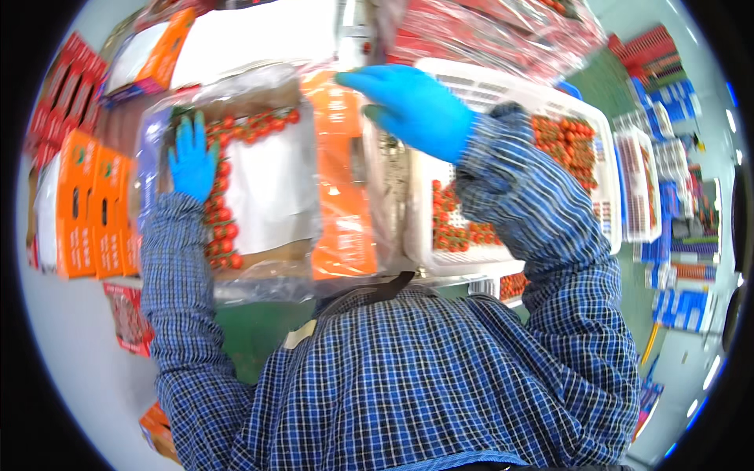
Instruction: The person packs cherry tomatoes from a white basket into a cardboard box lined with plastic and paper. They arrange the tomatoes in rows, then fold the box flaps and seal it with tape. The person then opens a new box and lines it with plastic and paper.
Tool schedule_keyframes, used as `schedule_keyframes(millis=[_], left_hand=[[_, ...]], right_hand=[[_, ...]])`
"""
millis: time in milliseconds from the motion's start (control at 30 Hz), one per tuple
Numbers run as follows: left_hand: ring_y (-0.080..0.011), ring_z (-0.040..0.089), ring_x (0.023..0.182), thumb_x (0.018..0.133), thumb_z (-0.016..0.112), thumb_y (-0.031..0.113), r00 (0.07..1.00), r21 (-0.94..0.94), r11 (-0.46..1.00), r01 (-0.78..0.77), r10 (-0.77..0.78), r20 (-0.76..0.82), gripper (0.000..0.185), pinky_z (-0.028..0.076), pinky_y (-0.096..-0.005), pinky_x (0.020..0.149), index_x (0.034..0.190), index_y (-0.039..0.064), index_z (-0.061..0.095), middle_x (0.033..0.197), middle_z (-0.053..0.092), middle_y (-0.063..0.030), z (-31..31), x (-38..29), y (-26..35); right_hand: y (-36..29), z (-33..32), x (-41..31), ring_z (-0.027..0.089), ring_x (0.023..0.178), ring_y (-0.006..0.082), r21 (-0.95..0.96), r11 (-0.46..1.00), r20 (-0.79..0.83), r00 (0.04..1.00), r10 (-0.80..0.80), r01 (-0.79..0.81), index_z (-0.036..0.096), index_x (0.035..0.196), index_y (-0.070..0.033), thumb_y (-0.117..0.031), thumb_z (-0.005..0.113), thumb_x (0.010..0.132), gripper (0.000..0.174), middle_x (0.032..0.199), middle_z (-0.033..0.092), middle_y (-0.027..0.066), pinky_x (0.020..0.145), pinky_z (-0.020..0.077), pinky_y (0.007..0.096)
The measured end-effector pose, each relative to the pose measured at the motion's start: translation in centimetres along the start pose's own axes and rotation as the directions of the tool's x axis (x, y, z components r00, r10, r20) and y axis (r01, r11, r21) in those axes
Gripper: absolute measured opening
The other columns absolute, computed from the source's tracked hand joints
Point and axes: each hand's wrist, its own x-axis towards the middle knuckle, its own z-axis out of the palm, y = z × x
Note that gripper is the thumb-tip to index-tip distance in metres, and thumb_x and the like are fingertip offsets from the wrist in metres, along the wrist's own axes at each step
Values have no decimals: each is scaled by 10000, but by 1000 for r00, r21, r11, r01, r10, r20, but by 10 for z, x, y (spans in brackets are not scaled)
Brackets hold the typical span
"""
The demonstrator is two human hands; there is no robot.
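A cardboard box lined with clear plastic film and white paper (271, 200) lies before me, with an orange printed side (341, 229). Cherry tomatoes on the vine (222, 215) run down its left side and along its far edge. My left hand (193, 159), in a blue glove, rests at the box's left side against the tomatoes, fingers spread. Motion blurs my right hand (409, 106), also gloved in blue. It is over the gap between the box's orange side and a white plastic crate (471, 262), thumb apart from the fingers, with nothing visible in it.
More vine tomatoes (565, 150) lie in the white crate at right. Orange cartons (79, 206) stand at left, and another open carton (132, 65) sits at the far left. Film-wrapped red packaging (477, 35) is beyond the crate. Stacked blue crates (683, 309) stand along the right.
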Motion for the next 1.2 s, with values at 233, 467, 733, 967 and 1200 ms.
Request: schedule_keyframes(millis=[233,467,733,967,1200], left_hand=[[-355,344,1334,930,525,347,960,-392,877,-278,267,-83,608,312,-468,1084,1442,89,322,1456,328,-211,-119,54,114],[-377,528,1123,816,600,144,552,-722,650,-236,702,451,587,456,-440,955,1353,30,391,1204,498,-249,-130,5,440],[-295,600,945,786,645,133,581,-781,470,410,526,621,516,519,-412,810,1241,-2,442,1066,556,-167,-74,1,485],[-326,624,976,803,576,340,634,-88,-628,773,767,97,724,525,-435,854,1424,72,316,1236,537,-218,-190,0,389],[-276,644,761,762,625,336,797,24,-799,601,602,49,850,549,-373,618,1463,89,213,1114,557,-213,-231,-44,243]], right_hand=[[81,-11,-240,609,1051,315,-396,804,761,331,557,-443,526,1268,-111,-325,661,789,542,1179,599,132,871,508,426],[94,55,-308,610,977,383,-200,869,856,351,380,-453,449,1216,-32,-178,753,654,656,1148,533,234,756,532,466],[109,49,-305,646,924,331,27,833,858,440,264,-552,469,1246,-82,-118,679,740,549,1086,612,165,773,541,428],[145,34,-310,625,950,186,433,349,832,517,199,-831,411,1379,-39,-77,534,832,562,1172,606,122,831,520,340],[70,-18,-219,591,1063,236,820,-13,531,752,391,-572,459,1322,-2,-166,582,882,486,1180,590,121,947,465,364]])
